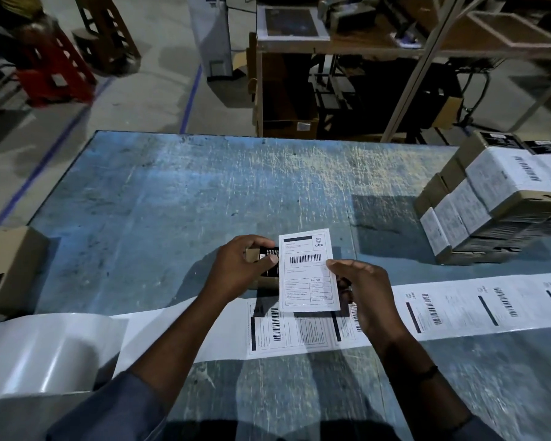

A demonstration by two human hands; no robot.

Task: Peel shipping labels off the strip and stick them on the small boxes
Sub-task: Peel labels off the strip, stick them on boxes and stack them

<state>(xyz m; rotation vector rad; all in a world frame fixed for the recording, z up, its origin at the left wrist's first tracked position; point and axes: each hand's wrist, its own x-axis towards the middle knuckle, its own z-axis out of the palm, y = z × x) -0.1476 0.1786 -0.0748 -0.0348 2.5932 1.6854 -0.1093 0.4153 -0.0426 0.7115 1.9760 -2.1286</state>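
- Label of white rectangular paper (307, 281), printed with a barcode and the word CRED, is held upright in the air just above the near middle of the table, free of the strip.
- Right hand (369, 297) pinches the label's right edge, thumb on the printed face and the other fingers behind it.
- Left hand (239, 268) grips a small brown cardboard box with a black sticker (268, 265), its fingers curled round the box and its thumb lying on the sticker right at the label's left edge; the label covers the box's right part.
- Below both hands a long white strip of printed labels (458, 308) lies flat across the near side of the table, running off to the right.
- Leftwards the strip turns into bare glossy backing paper (54, 351), which curls up.
- At the right edge stands a stack of small brown boxes already wearing white labels (497, 198).
- At the left edge sits a larger brown cardboard carton (7, 265).
- Everything rests on a scratched blue table top (204, 186).
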